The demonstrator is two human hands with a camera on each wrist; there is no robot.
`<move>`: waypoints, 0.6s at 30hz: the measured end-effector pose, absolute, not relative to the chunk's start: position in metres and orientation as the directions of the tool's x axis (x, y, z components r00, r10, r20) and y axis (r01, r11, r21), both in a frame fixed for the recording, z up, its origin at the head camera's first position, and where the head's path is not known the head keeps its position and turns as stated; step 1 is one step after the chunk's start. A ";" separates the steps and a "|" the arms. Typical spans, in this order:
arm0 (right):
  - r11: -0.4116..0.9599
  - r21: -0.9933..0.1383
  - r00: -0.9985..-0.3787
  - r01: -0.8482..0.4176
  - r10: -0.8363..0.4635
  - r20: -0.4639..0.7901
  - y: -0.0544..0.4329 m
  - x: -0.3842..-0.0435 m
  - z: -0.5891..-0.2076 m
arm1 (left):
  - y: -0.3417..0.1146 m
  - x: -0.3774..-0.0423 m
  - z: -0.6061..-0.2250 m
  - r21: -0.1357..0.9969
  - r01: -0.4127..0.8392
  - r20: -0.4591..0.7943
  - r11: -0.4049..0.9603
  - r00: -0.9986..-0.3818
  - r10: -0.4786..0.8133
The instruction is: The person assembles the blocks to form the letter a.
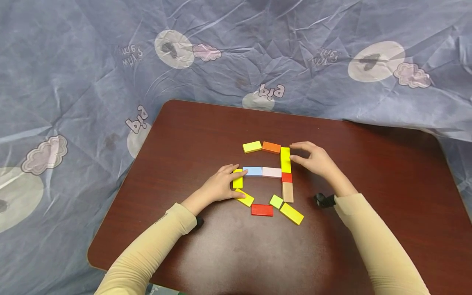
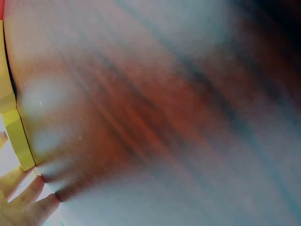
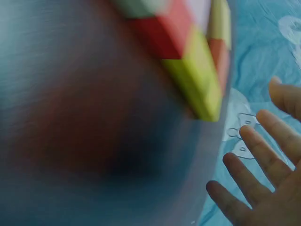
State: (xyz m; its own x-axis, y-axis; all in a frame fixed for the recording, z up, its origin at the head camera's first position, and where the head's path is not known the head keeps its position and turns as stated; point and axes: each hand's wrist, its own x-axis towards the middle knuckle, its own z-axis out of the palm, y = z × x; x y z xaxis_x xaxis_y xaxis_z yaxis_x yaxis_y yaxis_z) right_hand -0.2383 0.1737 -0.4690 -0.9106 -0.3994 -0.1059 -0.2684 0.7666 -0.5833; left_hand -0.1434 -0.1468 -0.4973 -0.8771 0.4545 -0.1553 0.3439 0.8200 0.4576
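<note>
Colored wooden blocks form a figure on the table. My left hand (image 1: 219,184) lies at its left side, fingers extended over a yellow block (image 1: 237,183) and reaching the end of a light blue block (image 1: 252,171). Its thumb is at a slanted yellow block (image 1: 246,198). In the left wrist view, fingers (image 2: 33,207) show beside a yellow block (image 2: 19,141). My right hand (image 1: 315,159) is just right of an upright-lying yellow block (image 1: 285,159). The right wrist view shows that hand (image 3: 268,174) with fingers spread, apart from the yellow block (image 3: 200,80).
Light yellow (image 1: 252,147) and orange (image 1: 271,147) blocks form the top row. A pink block (image 1: 271,172) adjoins the blue one. Small red (image 1: 287,177), tan (image 1: 287,192), light green (image 1: 276,201), yellow (image 1: 291,213) and red (image 1: 262,210) blocks lie lower. Patterned cloth hangs behind the table (image 1: 387,172).
</note>
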 end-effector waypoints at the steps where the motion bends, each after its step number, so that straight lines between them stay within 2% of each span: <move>1: 0.762 -0.580 -0.902 -0.287 -0.418 -0.104 0.178 -0.232 -0.472 | -0.147 -0.144 -0.497 0.457 0.346 -0.154 0.819 -0.877 0.456; 8: 0.723 -0.582 -0.855 -0.372 -0.511 -0.090 0.191 -0.201 -0.489 | -0.146 -0.143 -0.498 0.455 0.339 -0.162 0.823 -0.878 0.451; 18: 0.716 -0.557 -0.835 -0.420 -0.546 -0.073 0.191 -0.191 -0.503 | -0.144 -0.144 -0.497 0.443 0.326 -0.188 0.835 -0.877 0.442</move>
State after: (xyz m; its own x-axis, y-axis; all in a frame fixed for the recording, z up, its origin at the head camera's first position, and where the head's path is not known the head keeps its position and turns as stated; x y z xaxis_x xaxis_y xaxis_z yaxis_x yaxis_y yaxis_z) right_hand -0.1909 0.1906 -0.5027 -0.8347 -0.5459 -0.0726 -0.4201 0.7163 -0.5572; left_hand -0.1439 -0.1441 -0.4974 -0.8770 0.4421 -0.1884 0.3257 0.8351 0.4434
